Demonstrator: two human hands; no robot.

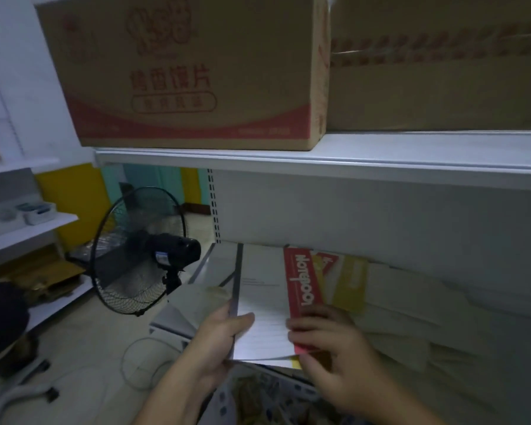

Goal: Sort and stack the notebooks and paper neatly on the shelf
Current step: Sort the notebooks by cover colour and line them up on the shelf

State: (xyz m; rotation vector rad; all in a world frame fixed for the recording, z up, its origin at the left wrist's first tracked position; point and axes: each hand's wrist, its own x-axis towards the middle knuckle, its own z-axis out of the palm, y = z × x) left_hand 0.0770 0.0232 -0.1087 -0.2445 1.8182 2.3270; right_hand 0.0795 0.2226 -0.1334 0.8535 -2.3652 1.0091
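Observation:
A stack of lined white notebooks (pixel 262 302) lies on the lower shelf (pixel 181 320), its near edge over the shelf front. My left hand (pixel 224 332) grips the stack's left near edge, thumb on top. A red notebook (pixel 302 282) printed "Notebook" lies along the stack's right side, with a yellow notebook (pixel 350 283) beside it. My right hand (pixel 328 342) rests on the red notebook's near end, fingers curled over it. Pale loose paper sheets (pixel 426 311) spread to the right on the same shelf.
The upper shelf (pixel 380 154) carries a printed cardboard box (pixel 190 72) and a second box (pixel 442 72). A black fan (pixel 141 250) stands left of the shelf unit. White side shelves (pixel 28 228) hold small containers. A basket (pixel 273 397) of items sits below my hands.

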